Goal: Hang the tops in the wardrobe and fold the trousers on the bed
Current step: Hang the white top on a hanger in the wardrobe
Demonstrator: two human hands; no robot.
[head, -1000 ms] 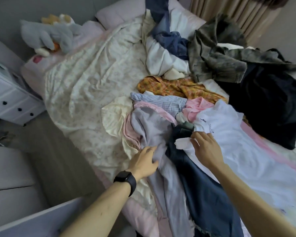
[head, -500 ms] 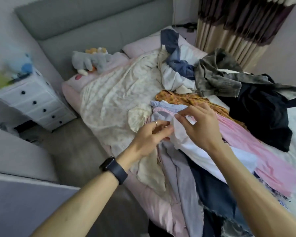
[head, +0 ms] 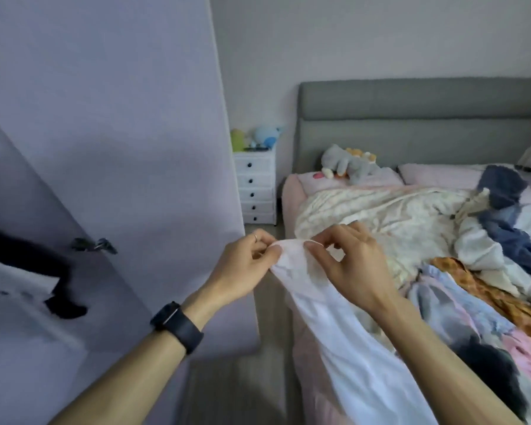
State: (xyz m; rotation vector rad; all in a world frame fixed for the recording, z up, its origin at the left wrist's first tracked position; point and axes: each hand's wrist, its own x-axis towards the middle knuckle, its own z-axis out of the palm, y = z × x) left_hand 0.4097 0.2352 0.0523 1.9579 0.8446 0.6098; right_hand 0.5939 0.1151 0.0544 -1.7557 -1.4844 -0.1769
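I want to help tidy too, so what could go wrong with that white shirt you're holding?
The left hand and right hand only pinch the edge of the white top, so it might slip. Its tail trails beside the clothes pile and could drag pieces onto the floor.

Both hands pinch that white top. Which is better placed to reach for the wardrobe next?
Probably the left hand: it is nearer the wardrobe door, while the right hand, on the bed side, can hold the white top alone.

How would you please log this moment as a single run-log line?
left hand: pinches white top edge | right hand: pinches same edge | white top: raised, tail trailing down along bed edge | hung: not yet
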